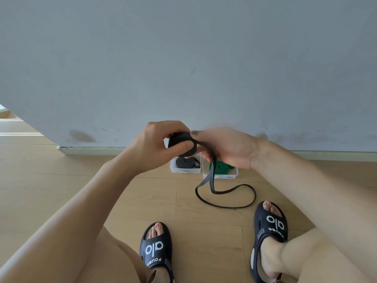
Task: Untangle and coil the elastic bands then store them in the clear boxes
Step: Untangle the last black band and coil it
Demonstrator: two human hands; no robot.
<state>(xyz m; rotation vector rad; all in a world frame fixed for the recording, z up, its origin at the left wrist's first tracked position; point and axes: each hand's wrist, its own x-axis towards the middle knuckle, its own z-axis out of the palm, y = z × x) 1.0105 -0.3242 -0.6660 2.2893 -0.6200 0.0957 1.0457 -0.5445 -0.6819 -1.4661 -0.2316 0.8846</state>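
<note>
Bare arms, ring (165, 121), black "alo" slides (155, 248)

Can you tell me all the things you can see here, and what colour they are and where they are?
Black elastic band being coiled: one, black, held up in both hands, loose end trailing in a loop on the floor.
Coiled black band: one, black, inside the left clear box.
Coiled green band: one, green, inside the right clear box.
Clear boxes: two, whitish clear, side by side on the floor by the wall.
Floor: one, light wood.
Wall: one, pale grey.
Slides: two, black with white lettering, on the feet.
Left hand, right hand: fingers closed on the band.
</note>
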